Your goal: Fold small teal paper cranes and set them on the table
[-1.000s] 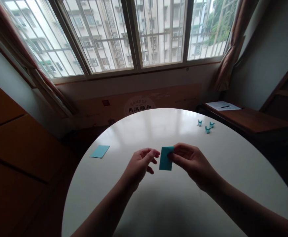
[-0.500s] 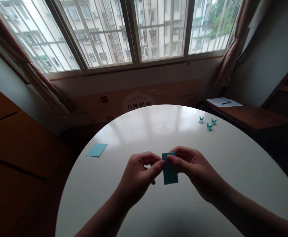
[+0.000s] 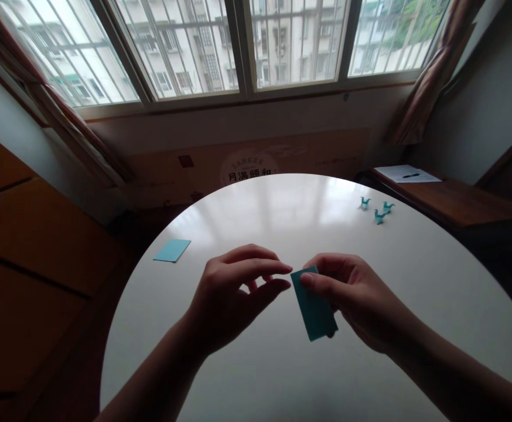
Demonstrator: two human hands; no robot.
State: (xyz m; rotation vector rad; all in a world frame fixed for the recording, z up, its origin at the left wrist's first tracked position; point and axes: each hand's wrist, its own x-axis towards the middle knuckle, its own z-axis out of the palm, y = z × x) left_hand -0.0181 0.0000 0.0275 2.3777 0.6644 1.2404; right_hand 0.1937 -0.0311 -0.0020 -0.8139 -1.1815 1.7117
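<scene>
A folded teal paper rectangle [image 3: 315, 310] is pinched near its upper edge between the thumb and fingers of my right hand [image 3: 352, 296]. It tilts, with its lower end toward the right. Just left of its top corner is my left hand [image 3: 234, 293], thumb and fingers apart with nothing between them. Both hands are above the white round table [image 3: 256, 375]. On the table's left side lies a flat stack of light blue paper [image 3: 172, 250].
Three small folded paper birds [image 3: 379, 217] stand at the table's far right. Behind them is a brown wooden surface [image 3: 467, 202] with a white sheet [image 3: 408, 173] and a dark pen [image 3: 411, 175]. An orange-brown cabinet [image 3: 27, 234] stands at the left, and a barred window at the back.
My left hand has let go of the folded paper and moved slightly left, its fingers opening. In my right hand the paper has tilted. The view has tipped down a little.
</scene>
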